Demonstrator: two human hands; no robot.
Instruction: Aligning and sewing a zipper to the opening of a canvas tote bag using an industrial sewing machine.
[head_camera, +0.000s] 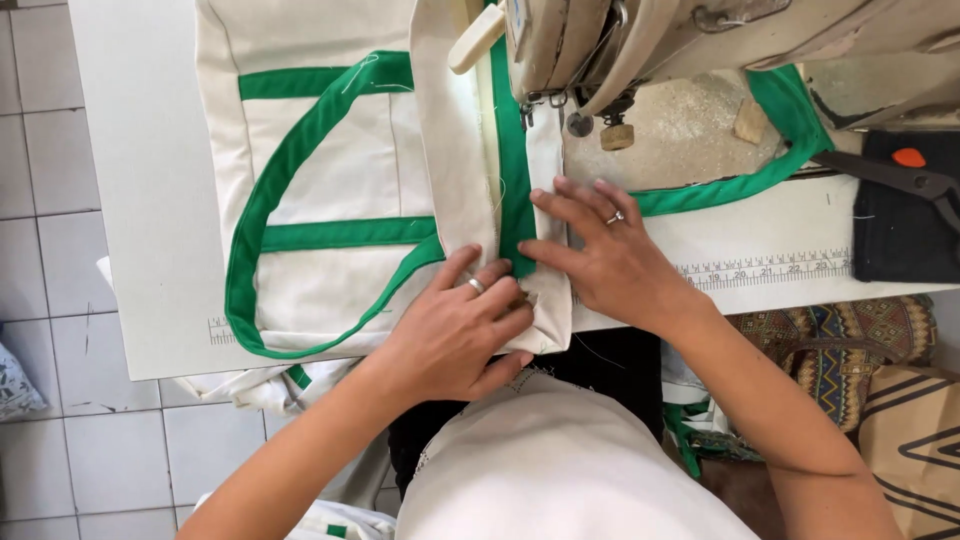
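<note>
Item, centre of frame: cream canvas bag (330, 190) with green trim strip (514, 170), lying on the white table (150, 200) and running up under the sewing machine head (600, 50) at top centre. Your left hand (455, 335) is curled, fingers pinching the folded fabric edge; your right hand (605, 255) lies flat and open, fingertips pressing the trim. Advice: keep the fold square to the trim, hold both layers taut, and keep fingertips well below the needle.

Looks like a small sewing workshop. There's an industrial sewing machine (640, 40), a white worktable (150, 200) with a printed ruler strip (765, 270), and scissors (900, 178).
</note>
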